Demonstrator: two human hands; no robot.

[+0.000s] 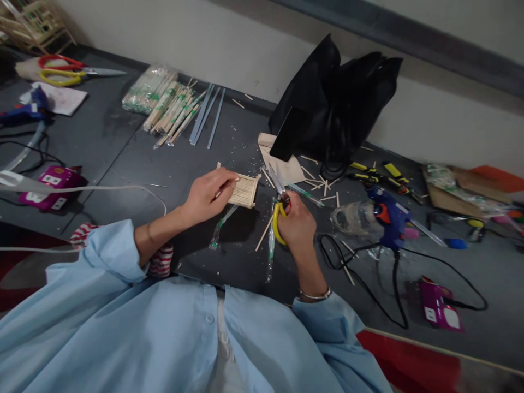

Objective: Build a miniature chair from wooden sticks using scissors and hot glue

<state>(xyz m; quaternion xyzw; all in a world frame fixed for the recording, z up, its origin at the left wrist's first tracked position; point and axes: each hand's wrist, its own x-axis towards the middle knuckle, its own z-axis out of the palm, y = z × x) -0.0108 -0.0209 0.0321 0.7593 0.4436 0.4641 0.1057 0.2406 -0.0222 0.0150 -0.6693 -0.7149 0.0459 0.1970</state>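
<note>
My right hand (298,221) is closed round the yellow handles of a pair of scissors (279,210), whose blades point up and away over the table. My left hand (210,197) is beside a small panel made of wooden sticks (244,191), its fingers curled at the panel's left edge; whether they pinch a small piece is too unclear to tell. Clear wrappers with green print (222,228) lie below the panel, and another wrapper (271,251) lies by the scissors. A loose stick (264,233) rests between the panel and my right hand.
Wrapped chopstick bundles (170,112) and grey strips (205,114) lie at the back left. A black bag (339,98) stands against the wall. Rightward are cut sticks (325,185), a blue glue gun (388,218), its cable and a purple box (440,305). Red-and-yellow scissors (65,71) lie far left.
</note>
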